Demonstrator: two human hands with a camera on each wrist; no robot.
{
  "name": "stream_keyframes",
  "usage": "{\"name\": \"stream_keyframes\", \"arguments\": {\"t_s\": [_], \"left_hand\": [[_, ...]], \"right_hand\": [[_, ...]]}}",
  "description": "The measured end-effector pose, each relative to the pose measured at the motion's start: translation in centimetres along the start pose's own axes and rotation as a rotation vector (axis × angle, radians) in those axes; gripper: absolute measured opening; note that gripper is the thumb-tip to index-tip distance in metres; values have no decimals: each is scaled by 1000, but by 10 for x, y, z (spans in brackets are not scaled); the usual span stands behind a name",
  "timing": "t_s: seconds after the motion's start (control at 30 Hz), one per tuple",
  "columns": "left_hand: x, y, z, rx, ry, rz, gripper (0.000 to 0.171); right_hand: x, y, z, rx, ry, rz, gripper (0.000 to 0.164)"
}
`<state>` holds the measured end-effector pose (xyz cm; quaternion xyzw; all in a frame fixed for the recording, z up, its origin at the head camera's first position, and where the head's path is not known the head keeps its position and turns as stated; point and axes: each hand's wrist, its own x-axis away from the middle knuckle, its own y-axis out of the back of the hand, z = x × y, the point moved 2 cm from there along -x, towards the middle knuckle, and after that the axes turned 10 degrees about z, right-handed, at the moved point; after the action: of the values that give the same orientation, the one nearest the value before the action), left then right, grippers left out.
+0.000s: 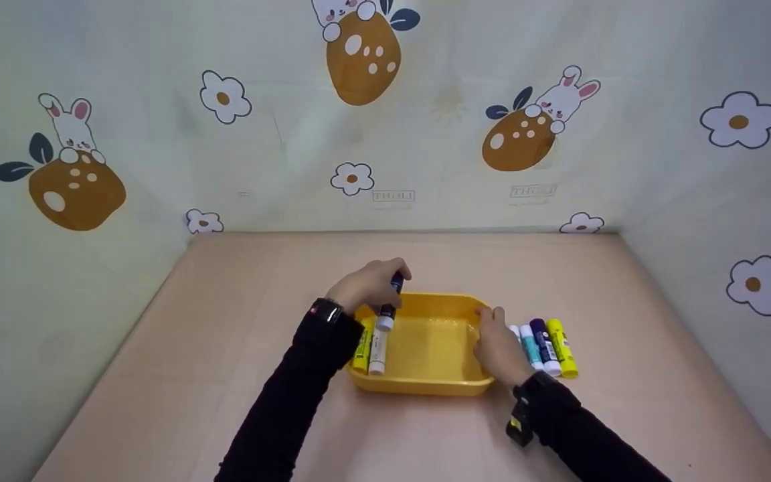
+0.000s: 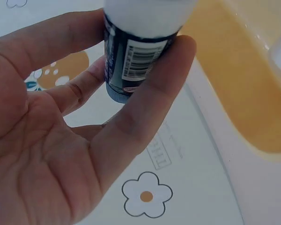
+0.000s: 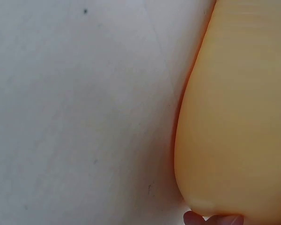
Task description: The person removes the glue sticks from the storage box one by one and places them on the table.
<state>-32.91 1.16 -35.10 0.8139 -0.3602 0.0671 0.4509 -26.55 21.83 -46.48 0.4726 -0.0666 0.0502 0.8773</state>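
In the head view, my left hand (image 1: pixel 367 284) holds a dark purple glue stick (image 1: pixel 387 317) with a white end over the left side of a yellow tray (image 1: pixel 419 387). The left wrist view shows thumb and fingers around this stick's barcoded label (image 2: pixel 143 58). Inside the tray, a yellow glue stick (image 1: pixel 361 351) and a white glue stick (image 1: pixel 377 353) lie side by side against the left wall. My right hand (image 1: pixel 500 347) grips the tray's right rim; only its fingertips (image 3: pixel 227 220) show in the right wrist view.
Right of the tray, several glue sticks lie in a row, among them a teal one (image 1: pixel 530 345), a purple one (image 1: pixel 545 345) and a yellow one (image 1: pixel 562 348). My right hand partly covers the row. Patterned cloth walls (image 1: pixel 278 167) enclose the table (image 1: pixel 245 281) at the back and sides.
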Motion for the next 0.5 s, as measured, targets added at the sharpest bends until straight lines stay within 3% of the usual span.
{"name": "stream_keyframes", "arguments": {"t_s": [0.23, 0.5], "left_hand": [[14, 9, 21, 42, 12, -58, 45], [28, 11, 58, 67, 28, -124, 43]], "right_hand": [[1, 0, 0, -7, -1, 4, 54], [0, 0, 0, 11, 13, -10, 54]]}}
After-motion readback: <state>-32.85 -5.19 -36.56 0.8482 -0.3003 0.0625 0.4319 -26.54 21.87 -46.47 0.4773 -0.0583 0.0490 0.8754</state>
